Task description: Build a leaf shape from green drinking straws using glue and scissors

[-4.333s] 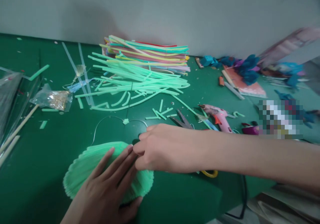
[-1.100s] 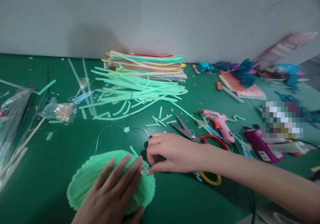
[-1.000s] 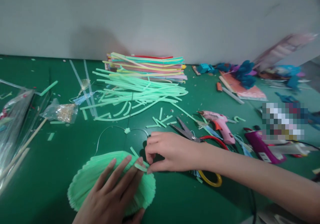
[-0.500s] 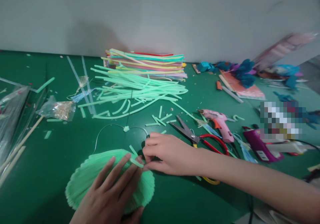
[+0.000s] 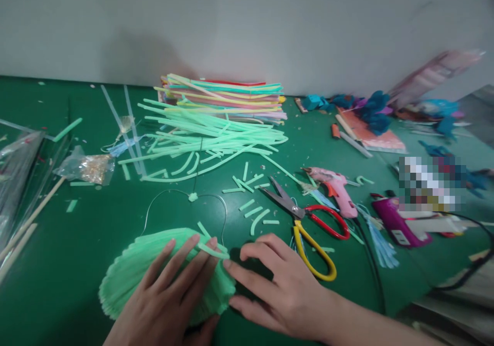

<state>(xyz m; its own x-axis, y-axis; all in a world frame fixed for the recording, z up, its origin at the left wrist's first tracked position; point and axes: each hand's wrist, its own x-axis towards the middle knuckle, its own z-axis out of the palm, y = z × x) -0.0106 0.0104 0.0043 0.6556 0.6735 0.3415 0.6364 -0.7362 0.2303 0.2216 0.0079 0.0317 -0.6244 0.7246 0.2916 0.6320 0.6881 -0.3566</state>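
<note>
Where the green worktop (image 5: 57,263) meets its near edge, a fan-shaped green piece of pleated strips (image 5: 131,269) lies flat. Left hand (image 5: 170,294) rests palm down on it, fingers spread apart and straight, clamped on nothing. Right hand (image 5: 278,284) lies just beside the piece's right rim, fingers spread and loose, fingertips touching a short green strip (image 5: 214,252) at that rim. One wire loop (image 5: 185,202) lies behind the piece.

Containers: one clear bag (image 5: 87,165) near the left edge, holding small gold pieces; count cannot be told.

Counts: one pair of scissors (image 5: 309,222) with red and yellow handles, right of centre; one pink glue gun (image 5: 334,187) behind it. One loose heap of green strips (image 5: 208,138) and one multicoloured stack (image 5: 227,96) lie towards the far edge; number of strips cannot be told.
</note>
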